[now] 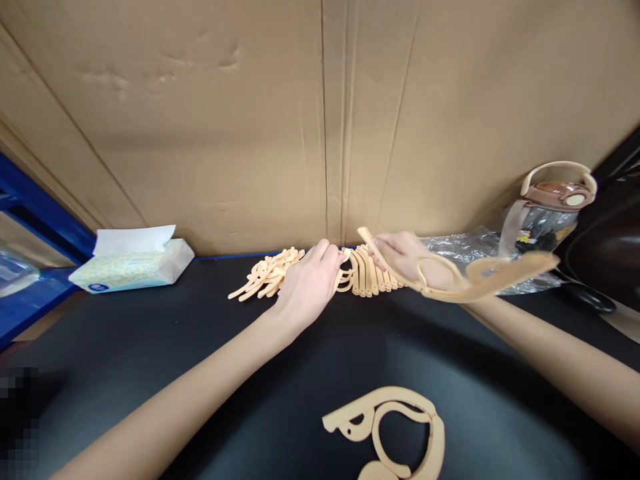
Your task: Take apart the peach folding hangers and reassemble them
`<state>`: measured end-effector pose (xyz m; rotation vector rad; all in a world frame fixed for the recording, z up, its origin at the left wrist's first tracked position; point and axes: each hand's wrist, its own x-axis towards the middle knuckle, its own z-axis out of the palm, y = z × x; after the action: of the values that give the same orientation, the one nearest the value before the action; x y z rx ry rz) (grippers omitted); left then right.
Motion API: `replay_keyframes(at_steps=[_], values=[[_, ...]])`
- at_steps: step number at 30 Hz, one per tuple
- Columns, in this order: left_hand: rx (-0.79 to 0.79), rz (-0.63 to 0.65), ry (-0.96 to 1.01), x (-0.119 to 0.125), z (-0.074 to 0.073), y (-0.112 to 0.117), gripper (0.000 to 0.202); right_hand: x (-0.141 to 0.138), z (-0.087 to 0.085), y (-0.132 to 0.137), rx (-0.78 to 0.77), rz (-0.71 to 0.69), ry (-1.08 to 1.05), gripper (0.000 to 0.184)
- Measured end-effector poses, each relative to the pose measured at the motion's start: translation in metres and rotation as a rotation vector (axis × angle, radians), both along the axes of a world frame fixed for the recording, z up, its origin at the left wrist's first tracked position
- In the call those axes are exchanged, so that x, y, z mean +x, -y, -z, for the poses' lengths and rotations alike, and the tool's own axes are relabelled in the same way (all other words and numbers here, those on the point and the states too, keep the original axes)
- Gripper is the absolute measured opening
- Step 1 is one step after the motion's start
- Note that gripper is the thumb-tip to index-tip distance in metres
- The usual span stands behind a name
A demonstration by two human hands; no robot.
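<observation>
A row of several tan, curved rubbery strap pieces [363, 273] lies along the back of the black table, with a looser heap [265, 277] to its left. My left hand [310, 283] reaches into the row, fingers curled on the pieces near the middle. My right hand [405, 257] is closed around one long tan strap piece [480, 277] that sticks out to the right above the table. Another tan piece with ring-shaped loops [400, 427] lies flat on the table near me.
A cardboard wall [320, 120] stands right behind the row. A tissue pack [133, 263] sits at the back left beside a blue rack [35, 220]. A clear bottle with a brown lid [550, 207] and crumpled clear plastic [465, 247] are at the back right.
</observation>
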<state>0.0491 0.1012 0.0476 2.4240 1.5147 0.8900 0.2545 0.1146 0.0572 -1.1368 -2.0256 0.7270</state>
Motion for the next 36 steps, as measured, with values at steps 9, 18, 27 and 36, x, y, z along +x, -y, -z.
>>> replay_keyframes(at_steps=[9,18,27,36], values=[[-0.038,-0.257,-0.006,-0.052,-0.010,-0.044,0.035,0.019,0.004,-0.036,-0.200,0.171,-0.530,0.019],[-1.091,0.548,0.405,-0.018,-0.019,-0.010,0.059,-0.002,-0.004,-0.007,-0.013,0.314,-1.026,0.011],[-1.078,0.424,1.028,0.001,-0.007,-0.001,0.020,0.002,-0.008,-0.007,0.312,0.270,-0.763,0.036],[-1.074,0.397,1.293,-0.008,-0.016,-0.011,0.014,0.004,-0.001,-0.007,0.261,0.128,0.204,0.015]])
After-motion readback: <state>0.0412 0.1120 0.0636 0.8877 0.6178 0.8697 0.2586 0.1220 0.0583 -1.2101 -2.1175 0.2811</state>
